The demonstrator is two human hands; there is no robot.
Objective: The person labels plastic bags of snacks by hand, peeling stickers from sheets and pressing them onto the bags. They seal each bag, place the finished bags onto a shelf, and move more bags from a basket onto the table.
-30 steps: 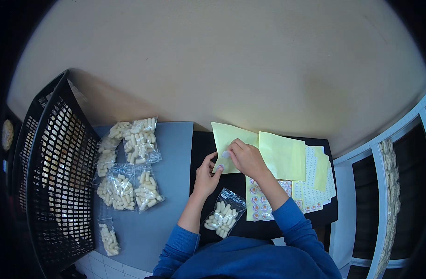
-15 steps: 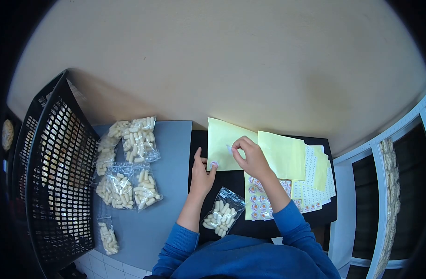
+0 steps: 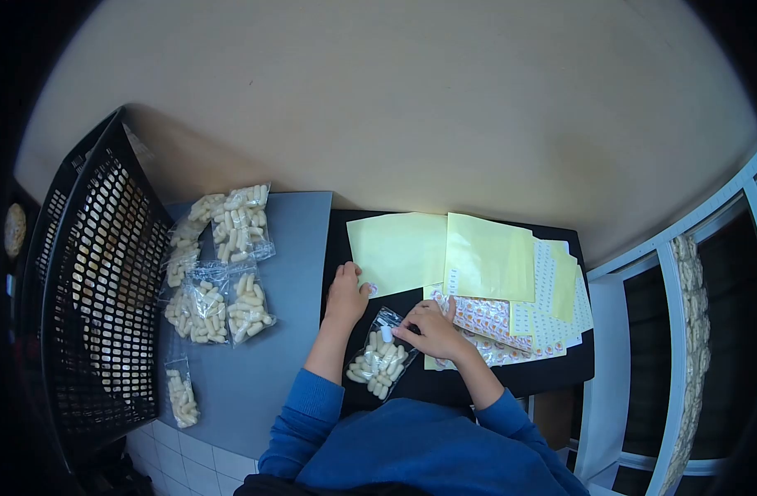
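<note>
A zip bag of pale, capsule-shaped pieces [image 3: 375,367] lies on the black table in front of me. My right hand [image 3: 432,330] is over its top end, fingertips pinched at a small white sticker [image 3: 387,333] on the bag. My left hand [image 3: 345,296] rests at the lower left corner of a yellow backing sheet [image 3: 399,248], fingers off its edge and thumb apart from them. By that thumb, a round pinkish sticker [image 3: 371,288] sits on the sheet's corner.
More filled bags [image 3: 207,310] lie on the grey board [image 3: 292,331] at left, beside a black perforated basket [image 3: 106,289]. Right of my hands are another yellow sheet [image 3: 490,256] and overlapping sticker sheets [image 3: 494,322]. A wall rises behind; a white frame [image 3: 606,372] stands at right.
My right hand has moved from above the yellow sheet down to the bag, bringing the small sticker. The sheet has turned slightly, and my left hand stays by its corner.
</note>
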